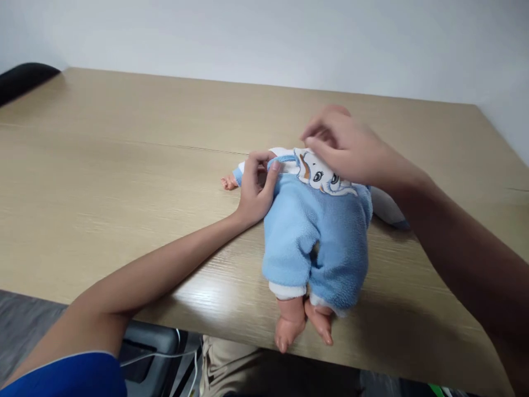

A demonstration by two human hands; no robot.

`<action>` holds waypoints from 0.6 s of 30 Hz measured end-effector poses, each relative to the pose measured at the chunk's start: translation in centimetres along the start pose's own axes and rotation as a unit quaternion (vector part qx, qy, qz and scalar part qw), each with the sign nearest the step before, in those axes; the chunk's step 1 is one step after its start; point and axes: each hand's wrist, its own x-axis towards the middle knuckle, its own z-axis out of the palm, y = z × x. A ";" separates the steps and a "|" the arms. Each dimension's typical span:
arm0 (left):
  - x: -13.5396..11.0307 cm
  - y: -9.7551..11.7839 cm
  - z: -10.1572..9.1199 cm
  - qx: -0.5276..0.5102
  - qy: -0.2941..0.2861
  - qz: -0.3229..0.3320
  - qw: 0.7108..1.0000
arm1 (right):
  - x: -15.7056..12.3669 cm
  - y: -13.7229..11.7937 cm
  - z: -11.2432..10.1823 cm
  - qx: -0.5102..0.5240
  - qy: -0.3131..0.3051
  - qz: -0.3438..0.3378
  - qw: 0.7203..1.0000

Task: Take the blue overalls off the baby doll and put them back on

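Observation:
A baby doll (318, 242) in a light blue fleece romper lies on its back on the wooden table (124, 165), its bare feet toward the near edge. The romper's white chest patch shows a cartoon elephant. My left hand (255, 187) pinches the blue fabric at the doll's shoulder, beside its small outstretched hand. My right hand (351, 149) rests over the doll's upper chest and head, fingers curled on the fabric near the collar. The doll's head is hidden under that hand.
A white wall runs behind the table. A dark chair back (22, 77) shows at the far left. Below the near edge are a grey case (152, 358), white cables and my lap. A pale object (386, 209) lies right of the doll.

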 end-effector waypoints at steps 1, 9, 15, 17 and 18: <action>-0.1 -0.1 0.0 0.002 0.004 0.003 1.000 | 1.6 -0.2 1.0 -0.067 -0.086 -0.021 0.994; -0.4 -0.2 -0.4 0.012 0.014 0.043 0.999 | 10.9 3.7 10.1 -0.066 -0.304 -0.049 0.949; -0.6 0.1 -0.4 0.007 0.003 0.043 0.999 | 9.0 2.3 10.7 -0.266 -0.310 -0.138 0.902; -0.7 0.2 -0.3 -0.002 0.003 0.041 0.999 | 8.0 1.7 8.4 -0.270 -0.249 -0.187 0.911; -0.7 0.1 -0.3 -0.002 0.004 0.039 0.999 | 7.5 1.5 7.2 -0.267 -0.219 -0.204 0.916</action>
